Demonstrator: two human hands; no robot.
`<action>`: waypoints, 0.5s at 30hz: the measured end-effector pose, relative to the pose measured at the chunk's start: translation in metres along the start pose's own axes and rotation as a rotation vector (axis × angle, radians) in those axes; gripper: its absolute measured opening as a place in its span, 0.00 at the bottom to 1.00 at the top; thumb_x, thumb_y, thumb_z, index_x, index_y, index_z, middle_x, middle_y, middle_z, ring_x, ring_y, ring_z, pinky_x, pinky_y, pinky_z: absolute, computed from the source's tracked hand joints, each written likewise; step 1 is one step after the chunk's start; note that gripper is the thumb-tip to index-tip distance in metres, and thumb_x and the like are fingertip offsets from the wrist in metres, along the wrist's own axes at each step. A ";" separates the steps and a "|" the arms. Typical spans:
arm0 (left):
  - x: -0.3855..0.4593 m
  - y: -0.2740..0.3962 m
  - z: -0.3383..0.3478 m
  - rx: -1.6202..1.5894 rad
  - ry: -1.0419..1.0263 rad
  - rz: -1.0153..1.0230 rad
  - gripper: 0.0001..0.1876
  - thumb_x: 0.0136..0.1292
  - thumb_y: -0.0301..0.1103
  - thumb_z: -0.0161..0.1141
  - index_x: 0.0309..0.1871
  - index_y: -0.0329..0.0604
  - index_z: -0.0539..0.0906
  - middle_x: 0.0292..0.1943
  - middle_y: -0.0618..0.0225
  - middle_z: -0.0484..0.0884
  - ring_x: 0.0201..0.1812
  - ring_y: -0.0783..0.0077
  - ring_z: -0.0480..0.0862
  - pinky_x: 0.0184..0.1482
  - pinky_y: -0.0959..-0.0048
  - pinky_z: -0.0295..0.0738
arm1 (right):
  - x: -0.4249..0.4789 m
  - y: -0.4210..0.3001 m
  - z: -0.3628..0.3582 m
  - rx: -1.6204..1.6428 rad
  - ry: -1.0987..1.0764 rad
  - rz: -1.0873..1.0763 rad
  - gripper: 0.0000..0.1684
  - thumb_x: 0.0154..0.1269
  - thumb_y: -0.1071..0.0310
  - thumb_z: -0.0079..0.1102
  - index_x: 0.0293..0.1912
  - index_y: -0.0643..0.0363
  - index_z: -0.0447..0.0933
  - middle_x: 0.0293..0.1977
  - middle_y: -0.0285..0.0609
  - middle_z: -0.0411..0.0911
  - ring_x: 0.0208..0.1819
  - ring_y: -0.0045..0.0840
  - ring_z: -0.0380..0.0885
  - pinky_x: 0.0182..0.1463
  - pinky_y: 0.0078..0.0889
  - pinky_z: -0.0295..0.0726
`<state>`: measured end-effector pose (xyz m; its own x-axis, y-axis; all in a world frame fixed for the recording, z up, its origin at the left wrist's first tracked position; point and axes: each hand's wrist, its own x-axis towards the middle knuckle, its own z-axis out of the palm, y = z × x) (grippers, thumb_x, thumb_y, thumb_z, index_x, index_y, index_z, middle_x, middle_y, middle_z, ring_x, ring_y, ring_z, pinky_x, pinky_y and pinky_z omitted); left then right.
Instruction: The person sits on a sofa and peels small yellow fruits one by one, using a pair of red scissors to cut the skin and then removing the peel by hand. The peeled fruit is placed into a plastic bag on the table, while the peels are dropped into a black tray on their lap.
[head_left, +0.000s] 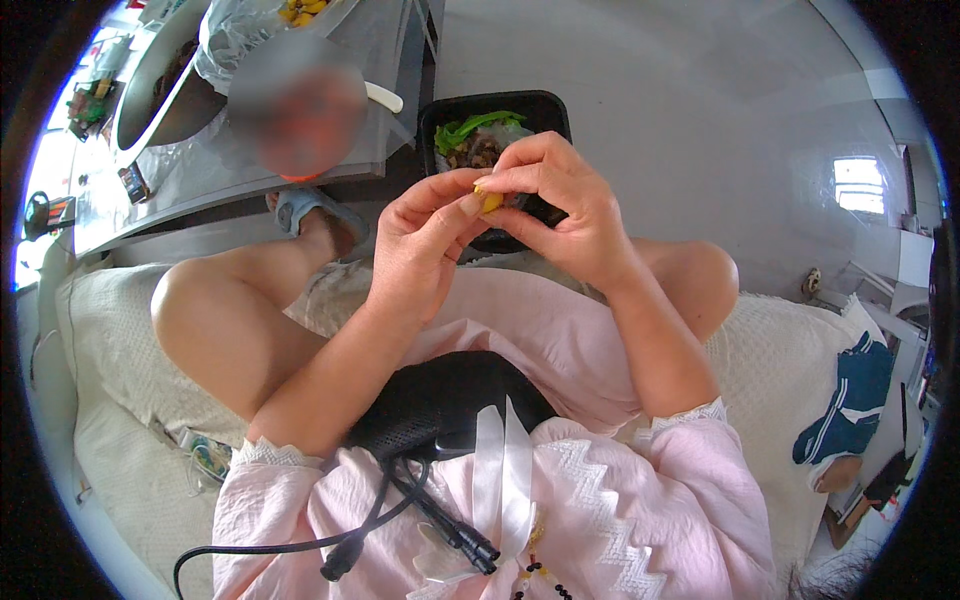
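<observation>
Between the fingertips of both hands is a small yellow piece (491, 201), possibly food; its kind is unclear. My left hand (431, 236) pinches it from the left with thumb and forefinger. From the right, my right hand (566, 202) grips the same piece, its thumb below and fingers above. Beneath the hands stands a black plastic bin (555, 109) on the floor, partly hidden by them. Inside it lie a green leafy scrap (480, 129), brown bits and clear plastic.
At the upper left, a grey table (352, 169) holds a white-rimmed basin (169, 112), a clear plastic bag (232, 45) with yellow pieces, and a blurred reddish round thing (300, 120). Black cables (367, 525) lie across my lap. Dark blue cloth (844, 405) rests on the couch cover at right.
</observation>
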<state>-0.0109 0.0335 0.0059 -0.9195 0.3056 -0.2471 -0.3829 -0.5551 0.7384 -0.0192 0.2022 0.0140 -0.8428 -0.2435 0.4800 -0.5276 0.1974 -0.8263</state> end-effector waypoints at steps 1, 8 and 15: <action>0.000 0.001 0.001 -0.010 -0.012 -0.004 0.13 0.62 0.24 0.54 0.49 0.32 0.77 0.45 0.56 0.80 0.47 0.65 0.81 0.51 0.69 0.77 | 0.000 0.001 0.000 -0.012 0.014 -0.015 0.16 0.47 0.77 0.67 0.39 0.57 0.78 0.38 0.38 0.73 0.37 0.24 0.74 0.41 0.21 0.73; 0.001 0.003 0.006 -0.024 -0.038 0.001 0.13 0.62 0.25 0.56 0.50 0.31 0.77 0.46 0.54 0.80 0.48 0.62 0.81 0.54 0.68 0.75 | 0.001 -0.004 -0.001 0.112 0.037 0.109 0.16 0.47 0.76 0.67 0.40 0.57 0.77 0.36 0.40 0.72 0.38 0.26 0.73 0.40 0.22 0.74; 0.001 0.002 0.006 0.011 -0.010 -0.003 0.13 0.62 0.25 0.56 0.49 0.30 0.77 0.45 0.54 0.80 0.49 0.61 0.81 0.54 0.69 0.75 | 0.001 -0.002 0.003 0.069 0.048 0.102 0.15 0.47 0.76 0.68 0.37 0.58 0.75 0.36 0.40 0.71 0.37 0.26 0.73 0.39 0.22 0.74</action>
<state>-0.0119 0.0373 0.0113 -0.9173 0.3154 -0.2429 -0.3847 -0.5453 0.7447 -0.0182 0.1986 0.0154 -0.8968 -0.1791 0.4046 -0.4315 0.1523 -0.8891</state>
